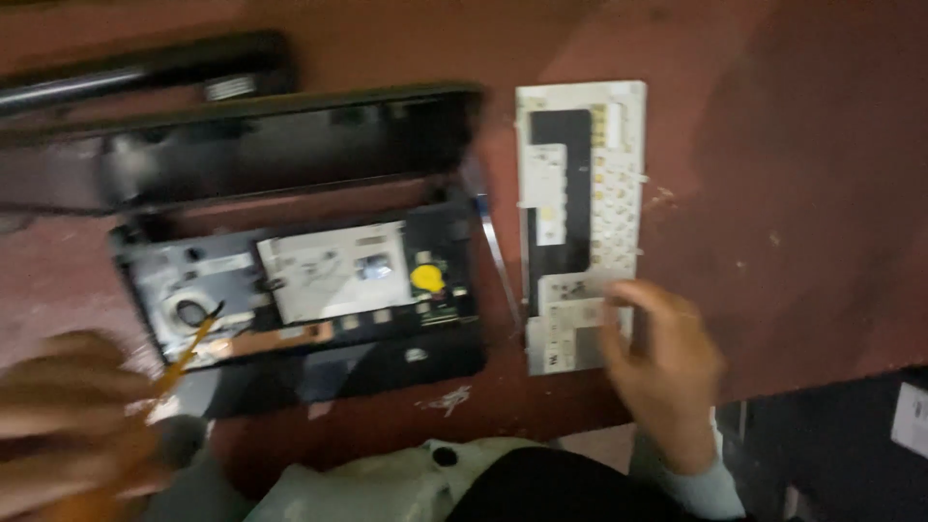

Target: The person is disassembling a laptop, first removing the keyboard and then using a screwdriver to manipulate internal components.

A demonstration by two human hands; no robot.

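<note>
Right hand point(662, 362) fingers spread on keyboard point(580, 222) near desk point(793, 193) front edge: may slide off. Left hand point(68, 425) clamps screwdriver point(188, 348), tip over open laptop point(300, 290) board: slip could gouge.

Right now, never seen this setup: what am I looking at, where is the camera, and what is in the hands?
There is no machine here: a person works with two bare hands, and the single picture comes from a camera worn on their head, looking down at a reddish-brown table.

In the middle lies an opened laptop with its top cover off, so the inner boards, a round fan opening and a yellow disc show. Its dark screen lid is tilted back. To its right lies the removed keyboard, underside up, pale with a black patch.

The left hand, blurred, holds an orange-handled tool, likely a screwdriver, pointing toward the fan area. The right hand rests its fingers on the keyboard's near end. A dark bar-shaped part lies at the far edge.
</note>
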